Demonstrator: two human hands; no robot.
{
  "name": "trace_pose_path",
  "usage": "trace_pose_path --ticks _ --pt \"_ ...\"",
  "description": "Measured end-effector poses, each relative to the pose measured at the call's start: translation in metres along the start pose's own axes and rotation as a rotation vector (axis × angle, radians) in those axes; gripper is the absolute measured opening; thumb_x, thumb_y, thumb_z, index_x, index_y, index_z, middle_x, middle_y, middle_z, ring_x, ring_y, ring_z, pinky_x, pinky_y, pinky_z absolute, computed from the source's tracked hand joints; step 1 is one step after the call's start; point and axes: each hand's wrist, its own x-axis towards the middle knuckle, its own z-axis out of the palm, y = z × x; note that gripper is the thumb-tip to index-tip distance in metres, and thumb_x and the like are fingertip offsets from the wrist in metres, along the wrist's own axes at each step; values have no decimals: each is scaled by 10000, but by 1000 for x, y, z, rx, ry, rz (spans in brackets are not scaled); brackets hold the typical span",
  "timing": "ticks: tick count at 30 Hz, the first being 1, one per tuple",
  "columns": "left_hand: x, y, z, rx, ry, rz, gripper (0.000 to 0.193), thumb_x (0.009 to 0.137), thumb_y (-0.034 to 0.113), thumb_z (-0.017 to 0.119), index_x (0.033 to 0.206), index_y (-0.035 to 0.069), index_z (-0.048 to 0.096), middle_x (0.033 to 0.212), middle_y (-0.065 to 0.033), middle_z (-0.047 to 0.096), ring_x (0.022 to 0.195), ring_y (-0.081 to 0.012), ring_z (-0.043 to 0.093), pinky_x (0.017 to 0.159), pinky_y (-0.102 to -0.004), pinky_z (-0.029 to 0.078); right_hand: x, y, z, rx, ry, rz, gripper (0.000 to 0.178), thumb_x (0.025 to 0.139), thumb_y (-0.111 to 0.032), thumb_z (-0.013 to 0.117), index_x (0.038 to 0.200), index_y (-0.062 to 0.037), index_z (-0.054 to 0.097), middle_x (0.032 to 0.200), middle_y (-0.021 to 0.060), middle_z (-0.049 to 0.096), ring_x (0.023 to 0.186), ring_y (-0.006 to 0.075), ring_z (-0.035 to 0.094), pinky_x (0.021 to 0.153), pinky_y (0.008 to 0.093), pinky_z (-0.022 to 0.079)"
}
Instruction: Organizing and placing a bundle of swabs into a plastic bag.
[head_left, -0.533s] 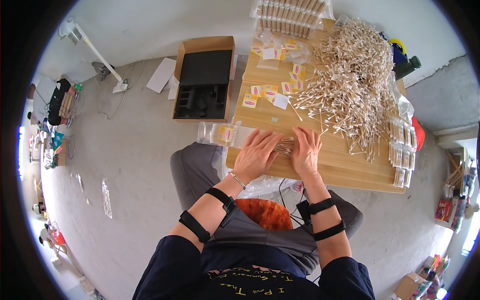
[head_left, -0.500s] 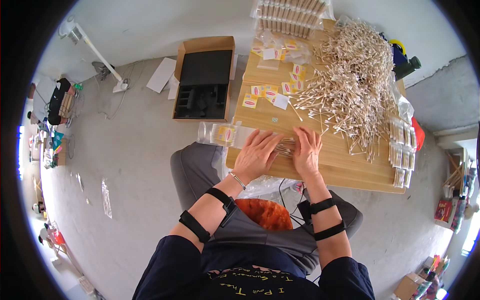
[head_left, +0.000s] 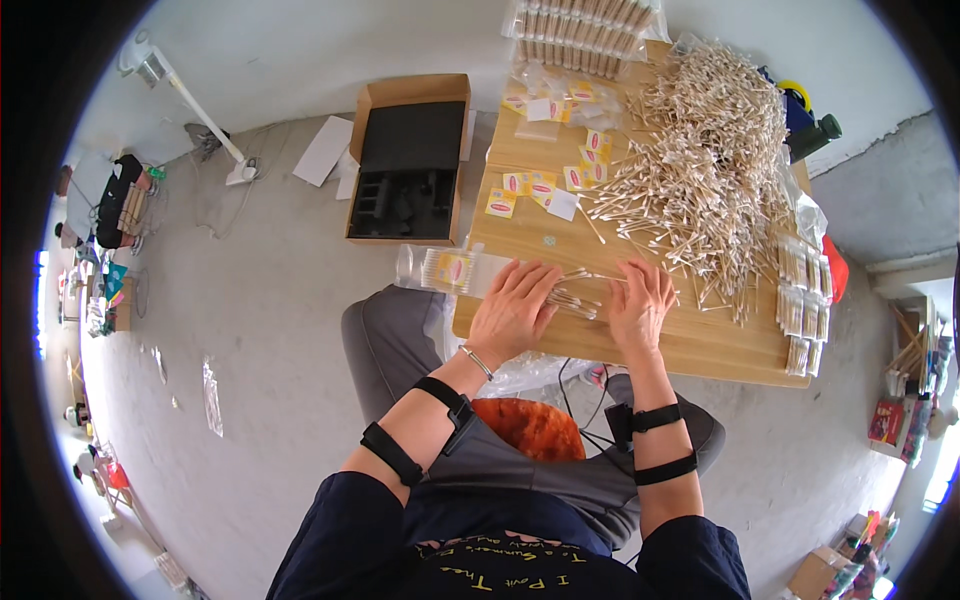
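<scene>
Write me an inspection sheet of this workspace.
Surface: light-brown wooden table, partly covered.
Work items: thin white-tipped wooden cotton swabs, front; tangled swab heap, right; clear plastic pouch holding swabs, left; square yellow-and-white paper cards, behind.
Clutter: flat white sheets on grey floor.
Hands: left hand over the front swabs; right hand beside them; grips unclear.
Cables: thin black cables below table edge.
Surroundings: open brown cardboard box, black inside.

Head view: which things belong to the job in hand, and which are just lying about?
Probably the job: swabs at the left hand and right hand; swab pile; cards; swab packet.

Apparently lying about: open box; paper; plastic scrap; white stand.
</scene>
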Motion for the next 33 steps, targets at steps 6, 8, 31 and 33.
trace_pose_path --ticks 6,8,31,33 --pt "-1 0 3 10 -20 31 430 900 185 668 1310 76 599 1371 -64 593 1342 -262 482 1194 -453 309 0 32 -1 -91 -68 75 155 857 -124 703 1007 -138 667 1075 47 589 1078 312 520 948 472 383" --pt "0 1 3 17 -22 38 412 903 191 667 1296 77 611 1373 -56 593 1344 -259 480 1194 -452 309 8 36 4 -120 -19 91 109 856 -130 704 951 -131 652 1044 46 583 1052 311 520 927 472 388" --pt "-7 -12 5 -392 220 -140 577 913 -15 505 1474 -6 371 1397 -230 520 1297 -417 491 1103 -447 419 -28 -57 17 -141 -452 -189 823 955 -460 583 1562 8 282 1642 175 263 1544 341 183 1251 506 128" --pt "-10 -14 7 -382 249 -145 563 921 -24 492 1472 0 377 1396 -235 523 1287 -423 502 1092 -448 427 -20 -58 20 -196 -463 -200 858 950 -505 576 1563 14 274 1648 175 247 1547 338 175 1253 503 117"
